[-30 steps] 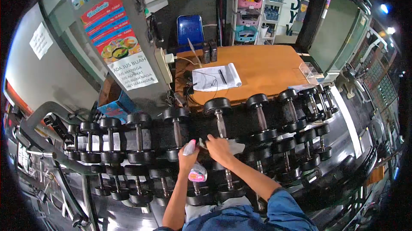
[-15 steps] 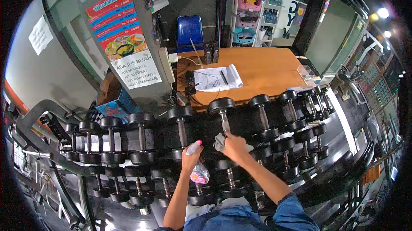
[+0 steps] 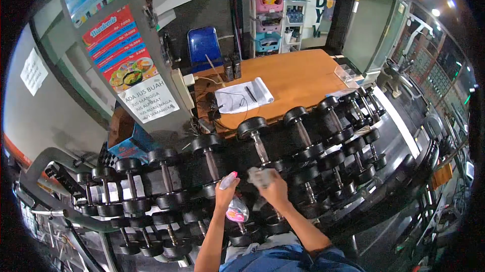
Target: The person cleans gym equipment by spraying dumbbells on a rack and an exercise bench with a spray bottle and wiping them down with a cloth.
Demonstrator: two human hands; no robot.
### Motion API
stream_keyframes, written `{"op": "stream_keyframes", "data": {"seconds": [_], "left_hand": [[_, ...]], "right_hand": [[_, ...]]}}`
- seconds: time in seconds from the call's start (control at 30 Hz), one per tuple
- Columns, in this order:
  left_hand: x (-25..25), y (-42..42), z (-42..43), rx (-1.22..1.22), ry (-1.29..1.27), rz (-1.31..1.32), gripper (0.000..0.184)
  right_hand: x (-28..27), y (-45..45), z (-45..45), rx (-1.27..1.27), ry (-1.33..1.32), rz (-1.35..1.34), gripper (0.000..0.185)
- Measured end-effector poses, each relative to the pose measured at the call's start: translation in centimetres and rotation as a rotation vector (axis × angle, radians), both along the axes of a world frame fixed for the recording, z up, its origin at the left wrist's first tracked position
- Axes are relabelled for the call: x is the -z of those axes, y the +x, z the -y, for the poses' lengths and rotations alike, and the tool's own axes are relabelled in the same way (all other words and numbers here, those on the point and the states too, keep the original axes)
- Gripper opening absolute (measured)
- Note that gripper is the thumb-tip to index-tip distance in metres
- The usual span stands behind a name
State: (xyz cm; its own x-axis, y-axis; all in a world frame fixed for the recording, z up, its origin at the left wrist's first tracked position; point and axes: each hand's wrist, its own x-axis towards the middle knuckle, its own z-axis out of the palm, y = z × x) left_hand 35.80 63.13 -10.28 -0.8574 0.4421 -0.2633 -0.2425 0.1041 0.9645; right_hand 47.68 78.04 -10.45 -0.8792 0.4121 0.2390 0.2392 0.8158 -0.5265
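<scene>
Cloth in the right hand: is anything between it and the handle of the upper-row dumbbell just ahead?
Only the near head of the dumbbell lies between the cloth and the handle. The spray bottle in the left hand is off to the left. I can't tell whether cloth and head touch.

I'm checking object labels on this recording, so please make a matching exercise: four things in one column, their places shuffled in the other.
Things:
1. Spray bottle
2. Grey cloth
3. Blue chair
4. Black pen

Places:
A. Beyond the desk
B. In the left hand's grip
C. On the white paper
D. In the right hand's grip

Pairs: 1-B; 2-D; 3-A; 4-C
</scene>
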Motion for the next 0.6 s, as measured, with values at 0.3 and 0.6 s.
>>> {"op": "stream_keyframes", "data": {"seconds": [0.3,0.6], "left_hand": [[-1.3,0.8,-5.1,0.04,-0.145,0.002,0.036],[1.8,0.6,-8.1,0.128,-0.255,-0.224,0.049]], "right_hand": [[5.4,-0.9,-0.6,0.917,-1.272,-0.818,0.037],[9.2,-0.9,4.4,0.616,-1.445,-1.018,0.04]]}}
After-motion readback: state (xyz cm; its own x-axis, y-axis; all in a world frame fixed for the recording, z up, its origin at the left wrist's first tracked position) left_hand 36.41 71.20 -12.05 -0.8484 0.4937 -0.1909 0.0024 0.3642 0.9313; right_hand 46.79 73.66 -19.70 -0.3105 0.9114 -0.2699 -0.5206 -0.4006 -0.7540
